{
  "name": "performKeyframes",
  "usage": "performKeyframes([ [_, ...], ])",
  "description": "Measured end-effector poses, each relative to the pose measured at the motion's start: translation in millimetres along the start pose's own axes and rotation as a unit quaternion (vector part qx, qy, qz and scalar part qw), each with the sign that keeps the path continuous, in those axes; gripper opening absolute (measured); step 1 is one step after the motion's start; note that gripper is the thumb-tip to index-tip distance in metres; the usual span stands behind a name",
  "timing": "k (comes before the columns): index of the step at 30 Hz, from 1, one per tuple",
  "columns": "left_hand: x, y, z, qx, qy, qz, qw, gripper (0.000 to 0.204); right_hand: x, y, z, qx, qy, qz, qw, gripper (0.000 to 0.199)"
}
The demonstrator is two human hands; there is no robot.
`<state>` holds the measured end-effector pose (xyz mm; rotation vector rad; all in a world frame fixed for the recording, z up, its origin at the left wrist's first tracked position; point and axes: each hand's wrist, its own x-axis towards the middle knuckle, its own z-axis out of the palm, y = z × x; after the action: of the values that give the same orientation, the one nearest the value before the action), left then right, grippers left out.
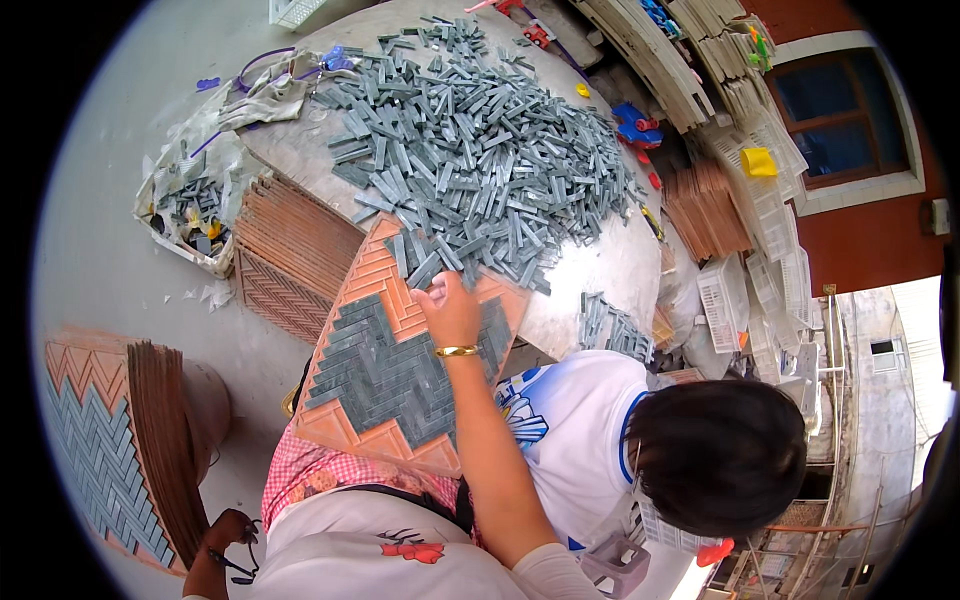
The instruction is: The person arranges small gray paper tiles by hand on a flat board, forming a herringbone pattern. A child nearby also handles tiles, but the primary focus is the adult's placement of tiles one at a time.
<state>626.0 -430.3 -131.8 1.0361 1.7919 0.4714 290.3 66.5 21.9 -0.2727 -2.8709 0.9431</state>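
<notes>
A terracotta-coloured mould board [375,440] with herringbone grooves lies slanted across my lap. Grey-green strip tiles [385,350] fill a zigzag band of its grooves; the upper corner grooves are bare. My right hand [452,310], with a gold bracelet at the wrist, is over the board's upper part. Its fingers are pinched together at the end of one strip tile [425,270], beside loose strips spilling onto the board. At the lower left are a shadowed forearm and hand [226,528] near a thin black cord; I cannot tell whether they are mine. My left hand is not plainly seen.
A big heap of strip tiles [480,140] covers the pale table [570,310]. Stacked mould boards [290,240] stand left, with a filled one [95,460] lower left. A person in a white shirt [590,430] leans close on my right. White crates [725,300] line the right side.
</notes>
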Motion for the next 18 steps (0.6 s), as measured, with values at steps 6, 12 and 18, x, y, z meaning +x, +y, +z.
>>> performKeyframes([
  [6,-1.5,-15.1,6.7,-0.41,0.217,-0.218,0.859,0.017,6.3,6.3,17.9,0.026,0.035,0.063,0.997,0.054],
  [12,-4.2,40.7,-86.9,-0.636,0.276,-0.262,0.671,0.017,-29.1,6.0,9.5,0.119,0.011,0.003,0.993,0.02],
  [18,17.2,60.0,-188.9,-0.451,0.373,-0.241,0.774,0.011,-43.9,-13.1,21.2,0.06,-0.056,0.003,0.997,0.027],
])
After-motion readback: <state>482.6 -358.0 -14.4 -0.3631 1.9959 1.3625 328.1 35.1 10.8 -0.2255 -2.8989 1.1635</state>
